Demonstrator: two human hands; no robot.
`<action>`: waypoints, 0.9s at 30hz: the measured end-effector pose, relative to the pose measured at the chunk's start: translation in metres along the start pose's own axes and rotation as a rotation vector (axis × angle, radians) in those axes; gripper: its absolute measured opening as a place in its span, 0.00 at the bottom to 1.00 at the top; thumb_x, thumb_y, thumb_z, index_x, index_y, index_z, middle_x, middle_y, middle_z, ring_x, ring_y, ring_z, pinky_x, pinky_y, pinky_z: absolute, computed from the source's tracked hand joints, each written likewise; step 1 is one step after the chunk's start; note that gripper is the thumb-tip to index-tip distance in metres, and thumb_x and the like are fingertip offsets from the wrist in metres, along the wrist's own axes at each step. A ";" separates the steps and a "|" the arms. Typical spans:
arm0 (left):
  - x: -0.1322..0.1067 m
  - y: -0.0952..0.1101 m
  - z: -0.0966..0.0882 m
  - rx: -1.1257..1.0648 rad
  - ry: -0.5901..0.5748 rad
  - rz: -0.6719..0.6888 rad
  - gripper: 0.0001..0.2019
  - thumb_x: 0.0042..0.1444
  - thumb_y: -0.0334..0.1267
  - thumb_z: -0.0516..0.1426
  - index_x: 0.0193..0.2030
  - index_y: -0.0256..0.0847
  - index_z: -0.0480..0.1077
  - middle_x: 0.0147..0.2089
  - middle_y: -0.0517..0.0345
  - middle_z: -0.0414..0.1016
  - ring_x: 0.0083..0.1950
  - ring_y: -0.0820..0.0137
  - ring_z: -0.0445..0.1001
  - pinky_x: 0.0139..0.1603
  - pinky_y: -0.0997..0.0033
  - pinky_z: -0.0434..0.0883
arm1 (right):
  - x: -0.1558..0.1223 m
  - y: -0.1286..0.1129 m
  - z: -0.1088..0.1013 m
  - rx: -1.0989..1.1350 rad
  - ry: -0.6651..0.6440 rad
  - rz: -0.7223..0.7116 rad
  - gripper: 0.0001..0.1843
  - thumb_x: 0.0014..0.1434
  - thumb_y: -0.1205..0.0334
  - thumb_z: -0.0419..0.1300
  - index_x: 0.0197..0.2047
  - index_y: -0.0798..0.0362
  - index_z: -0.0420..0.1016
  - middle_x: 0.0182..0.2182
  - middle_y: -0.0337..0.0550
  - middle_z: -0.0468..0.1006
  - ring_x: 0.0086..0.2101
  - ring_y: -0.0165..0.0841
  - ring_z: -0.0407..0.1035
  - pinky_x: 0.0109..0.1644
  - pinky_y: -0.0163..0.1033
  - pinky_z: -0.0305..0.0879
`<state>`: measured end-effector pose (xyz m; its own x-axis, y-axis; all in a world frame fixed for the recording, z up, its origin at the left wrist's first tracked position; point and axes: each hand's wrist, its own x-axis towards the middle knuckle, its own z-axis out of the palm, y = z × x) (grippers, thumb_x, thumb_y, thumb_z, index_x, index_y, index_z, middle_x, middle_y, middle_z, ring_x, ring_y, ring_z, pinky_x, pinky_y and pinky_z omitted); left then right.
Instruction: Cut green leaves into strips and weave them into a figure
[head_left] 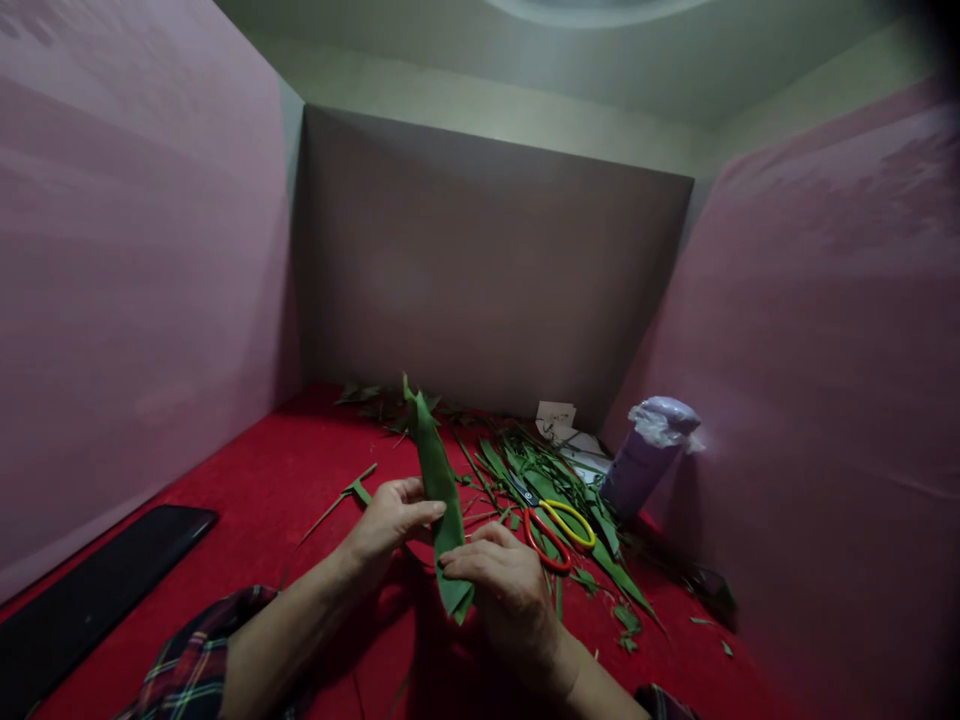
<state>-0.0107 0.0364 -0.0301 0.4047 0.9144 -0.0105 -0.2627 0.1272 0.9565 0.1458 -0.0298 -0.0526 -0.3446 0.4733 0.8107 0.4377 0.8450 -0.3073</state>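
A long green leaf (433,455), folded lengthwise, stands nearly upright between my hands, its narrow tip leaning up and left. My left hand (391,520) pinches it at mid-length, thumb across the front face. Lower down, my right hand (506,580) grips the same leaf near its bottom end, fingers laid over the front. Just beyond my right hand lie scissors (541,510) with one red and one yellow handle, on top of a heap of green leaves and strips (540,455). A cut stem piece (337,502) rests left of my left hand.
A red cloth (262,490) covers the table. At the right stands a purple cylindrical container (645,460) with clear plastic over its top. White paper (556,416) lies behind the heap. A flat black object (112,580) is at the left. Panels enclose the table on three sides.
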 end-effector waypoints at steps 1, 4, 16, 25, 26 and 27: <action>0.001 0.000 -0.001 0.001 0.020 0.014 0.15 0.34 0.39 0.67 0.30 0.33 0.73 0.25 0.56 0.75 0.25 0.70 0.72 0.24 0.73 0.70 | -0.001 0.001 0.000 -0.003 -0.002 0.000 0.10 0.61 0.70 0.50 0.37 0.51 0.72 0.32 0.42 0.81 0.31 0.31 0.71 0.36 0.40 0.64; 0.003 0.002 -0.003 0.010 0.103 0.055 0.14 0.39 0.44 0.64 0.26 0.34 0.71 0.23 0.57 0.74 0.25 0.71 0.72 0.25 0.73 0.70 | -0.002 0.001 0.001 -0.010 -0.006 0.011 0.10 0.61 0.68 0.50 0.37 0.51 0.72 0.31 0.42 0.80 0.30 0.31 0.70 0.36 0.40 0.63; 0.002 0.005 -0.003 0.059 0.214 0.123 0.17 0.37 0.47 0.65 0.22 0.33 0.69 0.19 0.59 0.73 0.23 0.68 0.73 0.28 0.69 0.70 | -0.003 -0.004 0.001 -0.044 -0.115 0.091 0.09 0.58 0.69 0.51 0.32 0.53 0.72 0.21 0.40 0.72 0.25 0.32 0.60 0.29 0.36 0.57; -0.006 0.005 0.003 0.060 0.080 0.011 0.13 0.42 0.42 0.63 0.29 0.33 0.73 0.26 0.53 0.78 0.27 0.67 0.74 0.30 0.69 0.71 | -0.006 -0.007 -0.003 0.050 -0.144 0.395 0.09 0.59 0.67 0.50 0.28 0.54 0.67 0.21 0.37 0.67 0.23 0.27 0.60 0.28 0.31 0.56; -0.007 0.004 0.004 0.060 0.060 -0.001 0.13 0.42 0.42 0.63 0.30 0.33 0.74 0.27 0.52 0.78 0.27 0.67 0.75 0.30 0.69 0.71 | -0.006 -0.008 -0.003 0.045 -0.136 0.421 0.10 0.59 0.67 0.50 0.28 0.54 0.68 0.20 0.36 0.66 0.22 0.27 0.59 0.27 0.31 0.55; -0.008 0.003 0.005 0.062 0.042 -0.011 0.13 0.42 0.42 0.63 0.30 0.33 0.74 0.28 0.52 0.78 0.28 0.67 0.75 0.31 0.69 0.71 | -0.006 -0.008 -0.004 0.040 -0.126 0.446 0.10 0.59 0.66 0.50 0.28 0.55 0.68 0.20 0.35 0.65 0.21 0.26 0.58 0.26 0.30 0.54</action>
<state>-0.0105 0.0276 -0.0255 0.3697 0.9286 -0.0318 -0.2037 0.1143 0.9723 0.1473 -0.0402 -0.0533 -0.2292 0.8171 0.5290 0.5345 0.5598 -0.6332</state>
